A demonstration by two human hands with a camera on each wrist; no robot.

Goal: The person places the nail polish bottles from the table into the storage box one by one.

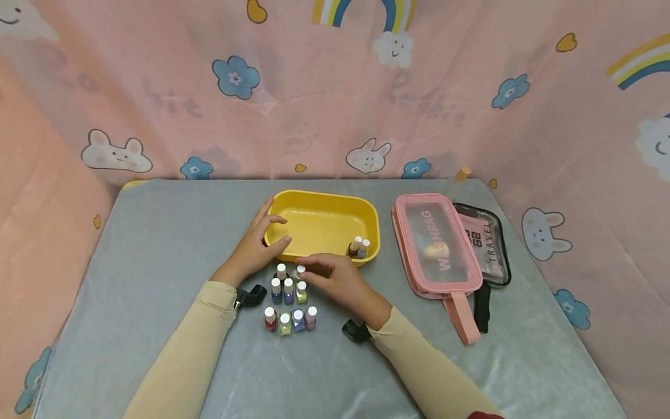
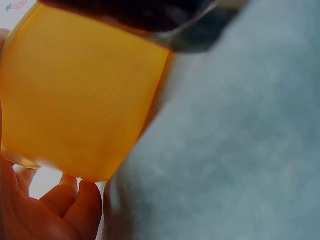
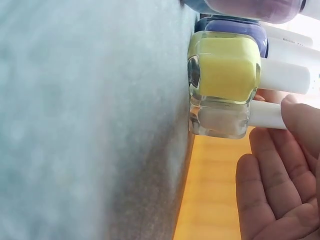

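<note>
My left hand holds the left end of a yellow plastic basin, index finger and thumb over its rim. In the left wrist view, fingertips lie against the basin's wall. My right hand pinches the white cap of a clear nail polish bottle between thumb and fingers, just in front of the basin. Beside it stand more nail polish bottles, among them a yellow one, a purple one and a dark blue one. Two bottles sit in the basin's right front corner.
Closer to me, a front row holds a red bottle, a pale green one, a blue one and a lilac one. To the right lie a pink wash bag and a black-edged clear travel bag on the grey cloth.
</note>
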